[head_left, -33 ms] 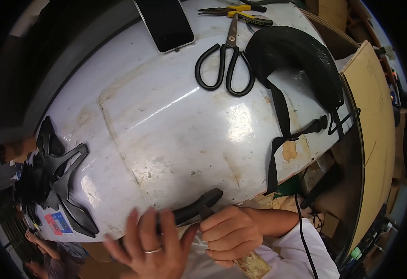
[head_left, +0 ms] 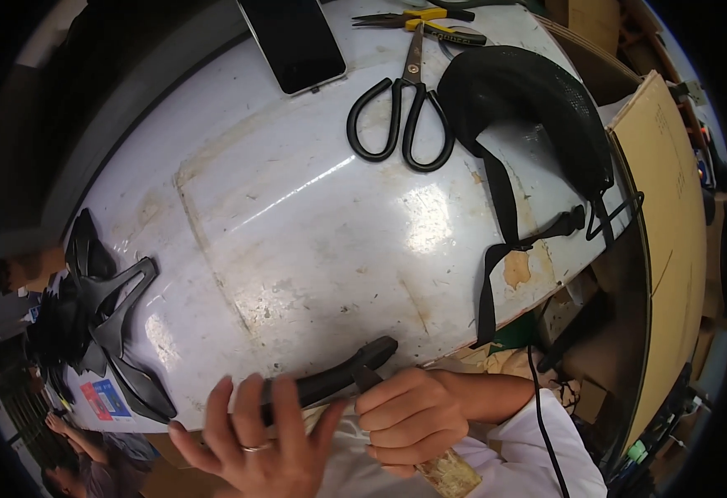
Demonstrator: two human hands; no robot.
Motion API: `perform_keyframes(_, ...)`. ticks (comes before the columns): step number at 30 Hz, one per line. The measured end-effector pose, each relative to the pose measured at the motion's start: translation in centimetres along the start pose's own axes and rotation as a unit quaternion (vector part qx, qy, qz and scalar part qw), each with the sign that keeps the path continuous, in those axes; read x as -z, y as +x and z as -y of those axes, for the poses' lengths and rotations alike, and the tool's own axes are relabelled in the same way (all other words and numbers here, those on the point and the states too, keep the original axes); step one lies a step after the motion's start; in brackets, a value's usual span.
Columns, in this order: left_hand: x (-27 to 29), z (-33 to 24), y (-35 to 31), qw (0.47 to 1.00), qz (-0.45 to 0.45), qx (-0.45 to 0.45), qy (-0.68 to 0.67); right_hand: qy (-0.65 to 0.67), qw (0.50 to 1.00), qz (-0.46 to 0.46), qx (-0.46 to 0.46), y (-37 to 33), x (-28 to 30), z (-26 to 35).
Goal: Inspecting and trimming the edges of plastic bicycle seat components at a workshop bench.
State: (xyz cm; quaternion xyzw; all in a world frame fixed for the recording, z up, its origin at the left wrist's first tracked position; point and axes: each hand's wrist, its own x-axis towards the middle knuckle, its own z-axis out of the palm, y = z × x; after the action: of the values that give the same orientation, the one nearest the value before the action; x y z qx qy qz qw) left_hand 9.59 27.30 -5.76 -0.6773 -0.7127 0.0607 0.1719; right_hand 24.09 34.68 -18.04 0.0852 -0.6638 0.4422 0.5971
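My right hand (head_left: 413, 419) is closed in a fist round a tool with a yellowish, tape-like wrapped handle (head_left: 449, 475). The tool's short dark tip (head_left: 367, 378) sticks out above the fist and meets or overlaps a curved black molded piece (head_left: 334, 378); actual contact is unclear. That piece lies along the near edge of the table. My left hand (head_left: 268, 448), with a ring on one finger, has its fingers spread. Its index finger crosses the piece's left end, partly hiding it.
On the white table (head_left: 297, 224), a pile of black molded pieces (head_left: 118, 324) lies left. Black-handled scissors (head_left: 413, 108), yellow-black pliers (head_left: 430, 21), a phone (head_left: 297, 41) and a black mesh bag with straps (head_left: 529, 100) lie far off. A cardboard sheet (head_left: 662, 249) stands right.
My left hand has shifted slightly left and its blur is gone. More of the black piece's left end shows between its fingers. My right hand has barely moved.
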Motion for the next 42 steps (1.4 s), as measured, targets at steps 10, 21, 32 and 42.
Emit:
perform_keyframes(10,-1.1,0.6,-1.0,0.998,-0.021,-0.042,-0.031,0.142,0.989,-0.014,0.045,3.4,-3.7,-0.7)
perform_keyframes(21,-2.9,-1.0,-0.3,0.997,-0.040,-0.060,-0.022,0.007,1.000,0.018,-0.006,-0.4,1.3,0.6)
perform_keyframes(32,-4.7,-2.9,-0.6,0.993,-0.085,-0.044,-0.070,-0.016,0.998,-0.036,-0.053,-0.5,2.4,1.6)
perform_keyframes(42,-2.5,-0.4,-4.9,0.978,-0.130,0.026,-0.164,0.003,0.856,-0.071,-0.512,5.1,1.9,6.3)
